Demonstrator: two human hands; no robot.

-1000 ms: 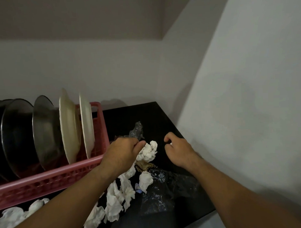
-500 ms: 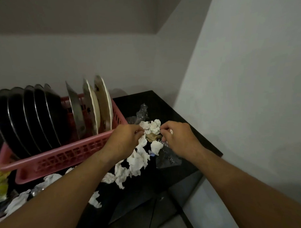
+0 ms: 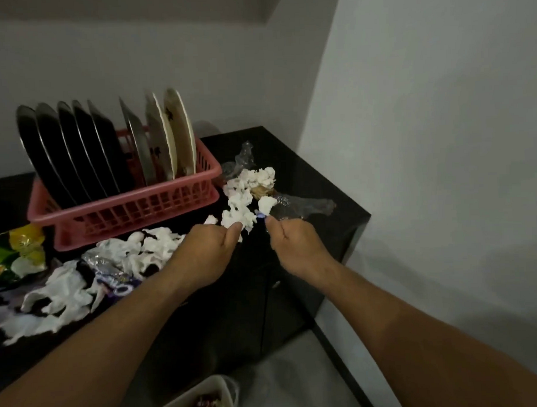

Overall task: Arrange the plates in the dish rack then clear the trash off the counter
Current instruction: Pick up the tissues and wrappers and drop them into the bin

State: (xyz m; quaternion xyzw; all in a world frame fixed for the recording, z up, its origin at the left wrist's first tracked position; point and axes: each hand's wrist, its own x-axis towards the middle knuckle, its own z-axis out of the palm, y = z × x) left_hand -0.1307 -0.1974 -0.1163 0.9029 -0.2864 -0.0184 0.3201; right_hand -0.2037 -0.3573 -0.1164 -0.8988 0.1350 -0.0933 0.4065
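Observation:
A pink dish rack [image 3: 124,208] on the black counter [image 3: 305,171] holds several dark plates [image 3: 70,149] and white plates [image 3: 173,133] standing on edge. Right of the rack lies a pile of crumpled white tissue [image 3: 248,181] with a clear plastic wrapper [image 3: 304,206]. My left hand [image 3: 208,254] grips a wad of white tissue [image 3: 237,218] near the counter's front edge. Just to its right, my right hand [image 3: 296,245] has its fingers curled and pinches the near end of the clear plastic wrapper, beside a small blue scrap [image 3: 261,215].
More torn tissue [image 3: 60,289], a purple wrapper [image 3: 118,284] and a yellow-green snack bag [image 3: 19,251] litter the counter's left part. A white bin [image 3: 201,400] with trash in it stands on the floor below the counter's front. Walls close off the back and right.
Both hands have drawn back from the far pile toward the counter's front edge, dragging tissue and plastic with them. The view has pulled back, showing more counter, litter and the bin.

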